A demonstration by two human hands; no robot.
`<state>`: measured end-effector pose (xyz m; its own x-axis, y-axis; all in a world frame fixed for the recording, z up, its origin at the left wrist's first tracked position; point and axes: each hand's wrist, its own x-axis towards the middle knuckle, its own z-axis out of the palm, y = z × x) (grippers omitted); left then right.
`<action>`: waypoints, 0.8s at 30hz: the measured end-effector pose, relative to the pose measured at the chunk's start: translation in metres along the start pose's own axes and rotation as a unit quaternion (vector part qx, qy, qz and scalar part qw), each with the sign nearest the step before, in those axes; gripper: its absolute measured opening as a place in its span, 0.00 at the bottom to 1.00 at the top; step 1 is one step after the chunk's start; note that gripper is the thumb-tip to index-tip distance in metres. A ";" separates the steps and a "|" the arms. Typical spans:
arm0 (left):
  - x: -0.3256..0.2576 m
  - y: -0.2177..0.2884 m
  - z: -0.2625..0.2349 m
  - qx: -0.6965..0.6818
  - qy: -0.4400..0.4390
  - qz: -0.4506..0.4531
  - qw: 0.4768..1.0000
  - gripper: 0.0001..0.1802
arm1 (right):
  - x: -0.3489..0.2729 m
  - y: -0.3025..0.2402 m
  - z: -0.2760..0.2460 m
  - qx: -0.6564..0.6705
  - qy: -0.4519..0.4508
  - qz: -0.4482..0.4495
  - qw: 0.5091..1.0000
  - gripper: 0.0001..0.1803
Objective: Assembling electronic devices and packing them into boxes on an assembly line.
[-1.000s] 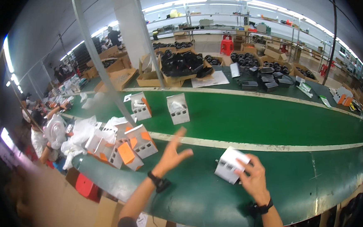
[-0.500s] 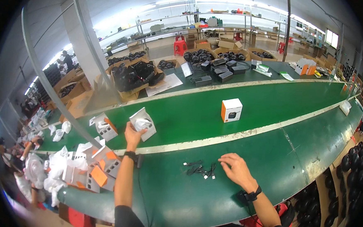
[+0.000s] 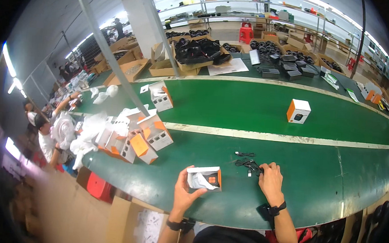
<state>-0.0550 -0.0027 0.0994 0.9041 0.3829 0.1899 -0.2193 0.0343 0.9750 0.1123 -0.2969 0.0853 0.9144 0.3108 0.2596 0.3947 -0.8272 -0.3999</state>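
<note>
Low at centre frame, left hand (image 3: 184, 193) clamped on small white-and-orange cardboard box (image 3: 205, 178), right hand (image 3: 271, 180) pinching tangled black cable (image 3: 248, 163) on green belt (image 3: 316, 173); snag risk, box could tip.

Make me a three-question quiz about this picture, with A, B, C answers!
1. Where is the closed orange-and-white box?
A. on the far green belt
B. in the left hand
C. on the floor

2. What colour is the cable bundle?
A. red
B. black
C. yellow

3. What is the left hand doing?
A. resting flat
B. waving
C. holding a small open box

Answers: 1 A, it sits alone past the white strip. 2 B, dark wires lie by the right hand. 3 C, fingers wrap the box.
</note>
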 end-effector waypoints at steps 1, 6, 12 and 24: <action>-0.004 -0.002 0.009 0.023 0.040 0.016 0.999 0.51 | 0.000 0.003 0.003 -0.023 0.004 -0.007 1.000 0.18; -0.005 -0.008 0.043 0.007 0.198 0.016 0.980 0.40 | -0.003 -0.004 -0.004 -0.015 0.018 -0.038 0.999 0.19; 0.004 -0.013 0.050 0.024 0.229 0.014 0.973 0.31 | -0.002 0.013 -0.006 0.025 0.029 -0.019 0.999 0.16; 0.004 -0.013 0.045 0.024 0.217 0.018 0.976 0.35 | -0.037 -0.162 -0.054 0.235 0.117 -0.307 0.915 0.20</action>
<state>-0.0318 -0.0435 0.0925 0.6535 0.7381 0.1678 -0.2217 -0.0254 0.9748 0.0094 -0.1998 0.1881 0.4848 0.4948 0.7212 0.8728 -0.2200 -0.4357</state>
